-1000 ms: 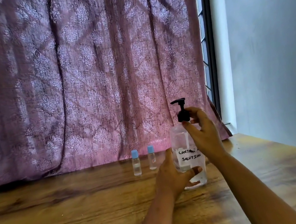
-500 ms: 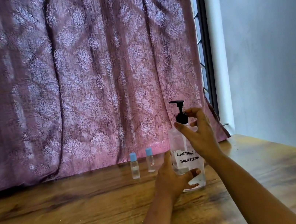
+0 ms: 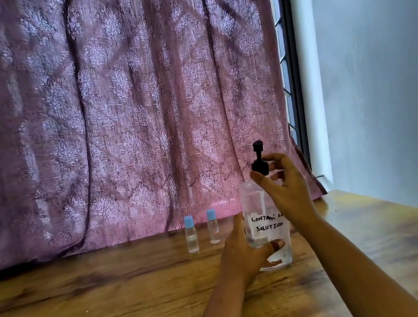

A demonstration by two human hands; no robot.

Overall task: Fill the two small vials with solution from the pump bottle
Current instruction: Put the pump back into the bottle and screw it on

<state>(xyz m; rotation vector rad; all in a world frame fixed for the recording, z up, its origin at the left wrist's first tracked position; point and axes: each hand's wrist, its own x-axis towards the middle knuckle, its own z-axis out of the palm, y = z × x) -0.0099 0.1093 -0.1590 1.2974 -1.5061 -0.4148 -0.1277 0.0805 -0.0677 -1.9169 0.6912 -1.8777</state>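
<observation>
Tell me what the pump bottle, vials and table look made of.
Pump bottle: clear see-through body, likely plastic; matte black pump. Vials: transparent, glass or plastic unclear, light blue caps. Table: brown wood grain, slight sheen; solid or laminate unclear.

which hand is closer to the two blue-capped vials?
Left. The left hand grips the pump bottle low on its body, just right of the vials, not touching them; the right hand is higher and farther right, pinching the black pump collar.

The white label (image 3: 268, 227) on the pump bottle (image 3: 251, 201) read "CONTA… L… SOLUTION", handwritten, my right hand (image 3: 287, 195) hiding some letters. A red sticker (image 3: 216, 230) on one vial (image 3: 214, 237) was too small to read.
</observation>
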